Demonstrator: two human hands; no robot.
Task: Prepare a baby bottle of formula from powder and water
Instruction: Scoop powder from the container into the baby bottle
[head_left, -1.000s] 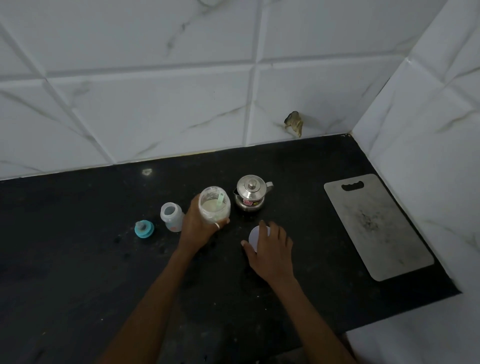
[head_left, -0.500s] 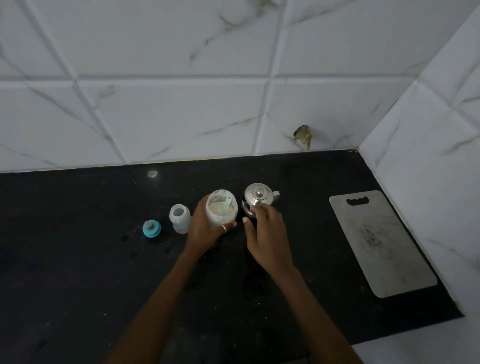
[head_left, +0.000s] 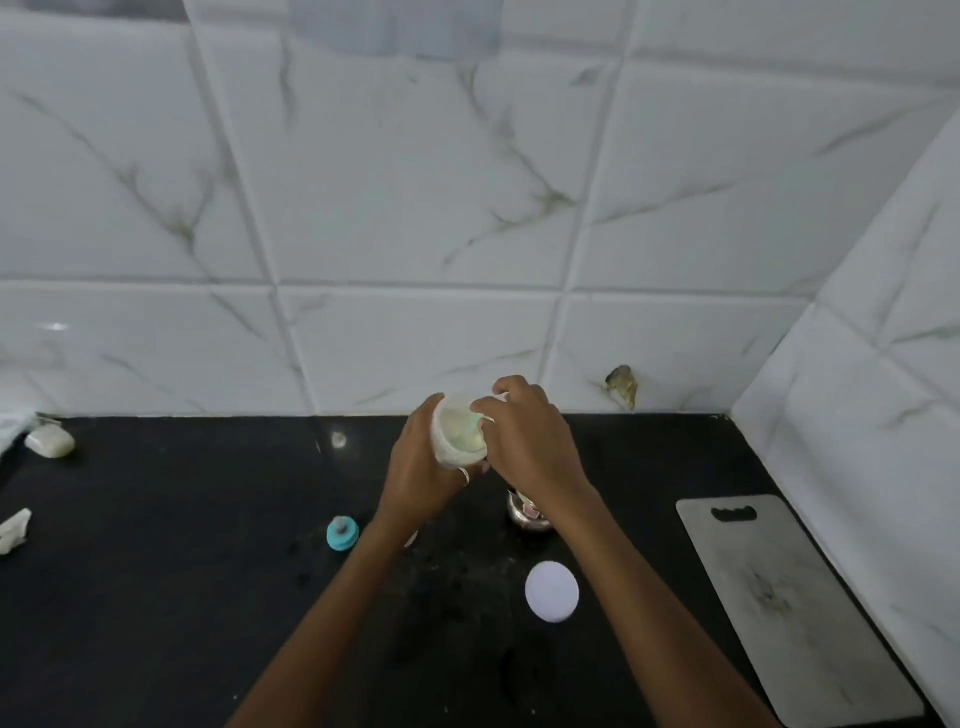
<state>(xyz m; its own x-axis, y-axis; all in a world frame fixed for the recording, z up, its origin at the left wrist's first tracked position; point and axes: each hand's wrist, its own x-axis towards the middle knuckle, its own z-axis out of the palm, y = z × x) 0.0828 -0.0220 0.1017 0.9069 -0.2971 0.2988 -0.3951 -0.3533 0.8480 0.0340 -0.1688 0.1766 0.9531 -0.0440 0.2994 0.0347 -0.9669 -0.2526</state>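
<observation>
As left hand (head_left: 415, 467) grips jar (head_left: 456, 444), right fingers (head_left: 493, 406) inside.

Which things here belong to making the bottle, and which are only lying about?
For the job: powder jar in the left hand, right hand at its mouth, white lid, teal bottle top, steel pot.

Lying about: cutting board, soap bar, crumpled white scrap.
</observation>
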